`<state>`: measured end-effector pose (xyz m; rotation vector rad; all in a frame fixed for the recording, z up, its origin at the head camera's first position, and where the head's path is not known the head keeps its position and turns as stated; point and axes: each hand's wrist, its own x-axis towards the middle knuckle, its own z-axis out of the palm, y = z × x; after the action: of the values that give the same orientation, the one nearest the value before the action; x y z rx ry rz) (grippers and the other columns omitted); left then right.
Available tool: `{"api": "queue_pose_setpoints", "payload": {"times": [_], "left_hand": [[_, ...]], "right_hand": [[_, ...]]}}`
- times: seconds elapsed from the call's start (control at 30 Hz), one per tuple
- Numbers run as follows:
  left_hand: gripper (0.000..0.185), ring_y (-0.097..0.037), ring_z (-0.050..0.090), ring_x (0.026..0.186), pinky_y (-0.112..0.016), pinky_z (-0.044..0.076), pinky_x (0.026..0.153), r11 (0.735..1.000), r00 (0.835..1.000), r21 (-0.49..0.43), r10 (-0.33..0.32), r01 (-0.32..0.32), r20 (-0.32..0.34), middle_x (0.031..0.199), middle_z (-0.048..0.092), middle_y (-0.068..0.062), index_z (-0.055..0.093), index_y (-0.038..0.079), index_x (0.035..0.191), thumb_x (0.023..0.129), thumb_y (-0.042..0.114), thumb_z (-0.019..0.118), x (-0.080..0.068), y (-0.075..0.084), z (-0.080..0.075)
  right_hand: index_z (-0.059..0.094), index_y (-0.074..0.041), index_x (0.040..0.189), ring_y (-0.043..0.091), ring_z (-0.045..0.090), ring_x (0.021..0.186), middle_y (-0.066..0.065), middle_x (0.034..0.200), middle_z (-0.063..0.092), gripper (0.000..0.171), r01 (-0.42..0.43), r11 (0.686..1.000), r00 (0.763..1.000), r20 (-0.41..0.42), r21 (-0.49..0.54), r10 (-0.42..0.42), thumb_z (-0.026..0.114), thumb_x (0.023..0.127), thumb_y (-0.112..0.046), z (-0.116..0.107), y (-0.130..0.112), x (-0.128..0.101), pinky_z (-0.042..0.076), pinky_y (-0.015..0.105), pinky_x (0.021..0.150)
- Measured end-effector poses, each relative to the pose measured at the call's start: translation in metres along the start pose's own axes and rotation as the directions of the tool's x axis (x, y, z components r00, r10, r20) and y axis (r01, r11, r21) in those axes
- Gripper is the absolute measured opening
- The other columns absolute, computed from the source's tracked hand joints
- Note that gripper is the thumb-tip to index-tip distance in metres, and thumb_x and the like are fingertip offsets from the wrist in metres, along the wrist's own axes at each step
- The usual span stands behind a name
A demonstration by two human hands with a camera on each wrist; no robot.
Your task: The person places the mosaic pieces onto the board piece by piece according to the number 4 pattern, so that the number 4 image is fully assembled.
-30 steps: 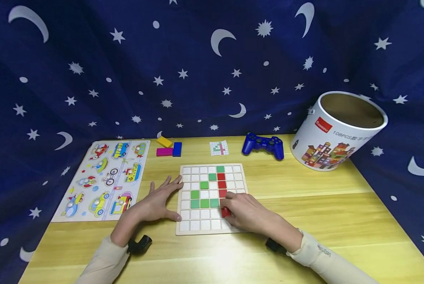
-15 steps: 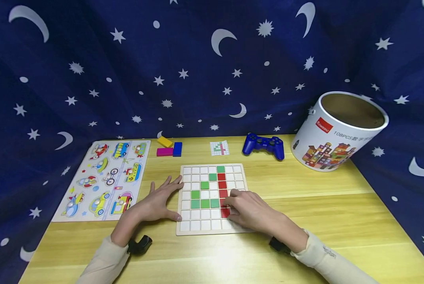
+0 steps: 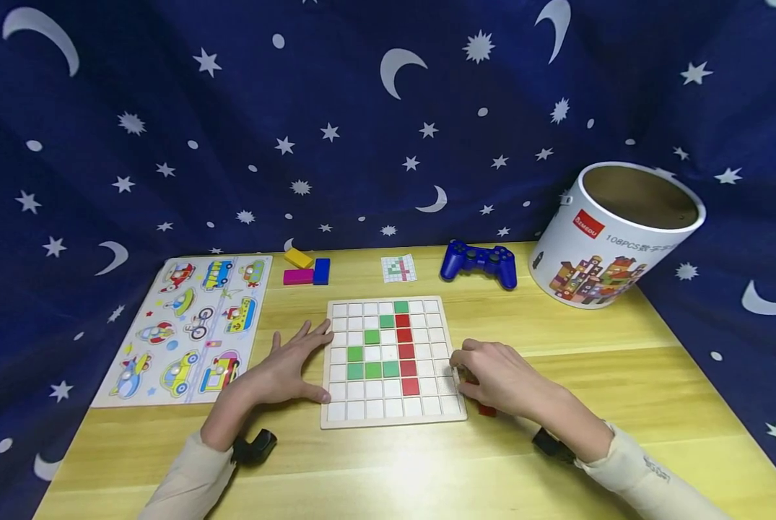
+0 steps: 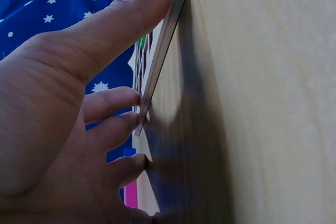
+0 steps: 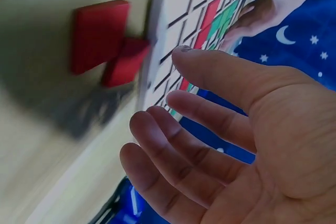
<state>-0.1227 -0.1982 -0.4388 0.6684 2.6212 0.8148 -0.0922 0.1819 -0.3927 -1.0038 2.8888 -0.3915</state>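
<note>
The left hand (image 3: 290, 368) lies flat on the table (image 3: 556, 462), its straight fingers (image 4: 113, 103) touching the left edge of the white grid board (image 3: 390, 415) and steadying it. On the board a green diagonal and row meet a red column (image 3: 406, 352) that runs down to the sixth row. The right hand (image 3: 501, 375) is off the board's right edge, its fingers (image 5: 210, 119) loosely bent and holding nothing, hovering over two loose red tiles (image 5: 107, 45) that lie on the table just beside the board. The step in hand looks like fetching the next red tile. The next move probably calls for pinching one tile cleanly, then lowering it flat into the cell under the red column while the left hand keeps the board from sliding.
</note>
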Motion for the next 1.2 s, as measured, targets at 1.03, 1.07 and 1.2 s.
{"api": "queue_pose_setpoints", "payload": {"times": [1.03, 1.07, 1.2], "left_hand": [[0.104, -0.037, 0.004, 0.151, -0.076, -0.01, 0.106, 1.0, 1.0, -0.001, 0.006, -0.006, 0.005, 0.166, 0.017, -0.003, 0.039, 0.012, 0.154, 0.07, 0.051, 0.088, 0.001, -0.001, 0.0], [0.104, -0.037, 0.004, 0.151, -0.076, -0.01, 0.106, 1.0, 1.0, 0.0, 0.008, -0.008, 0.005, 0.166, 0.017, -0.004, 0.039, 0.012, 0.154, 0.07, 0.051, 0.087, 0.001, -0.001, 0.0], [0.105, -0.037, 0.005, 0.151, -0.076, -0.009, 0.106, 1.0, 1.0, 0.004, 0.007, -0.007, 0.004, 0.166, 0.017, -0.004, 0.039, 0.012, 0.154, 0.07, 0.05, 0.088, 0.001, 0.0, 0.0]], "right_hand": [[0.072, -0.016, 0.087, 0.004, 0.045, 0.066, -0.011, 0.078, 0.058, 0.022, -0.05, 0.998, 0.999, 0.0, 0.028, 0.05, 0.083, 0.072, -0.005, 0.001, 0.02, -0.042, 0.042, 0.027, 0.057], [0.072, -0.016, 0.086, 0.004, 0.045, 0.065, -0.011, 0.078, 0.058, 0.021, -0.054, 0.998, 0.998, -0.014, 0.018, 0.054, 0.083, 0.072, -0.005, 0.001, 0.02, -0.041, 0.042, 0.027, 0.057], [0.072, -0.016, 0.085, 0.004, 0.047, 0.065, -0.01, 0.079, 0.058, 0.02, -0.062, 0.998, 0.996, -0.072, -0.013, 0.061, 0.083, 0.07, -0.006, -0.001, 0.017, -0.037, 0.044, 0.025, 0.056]]}}
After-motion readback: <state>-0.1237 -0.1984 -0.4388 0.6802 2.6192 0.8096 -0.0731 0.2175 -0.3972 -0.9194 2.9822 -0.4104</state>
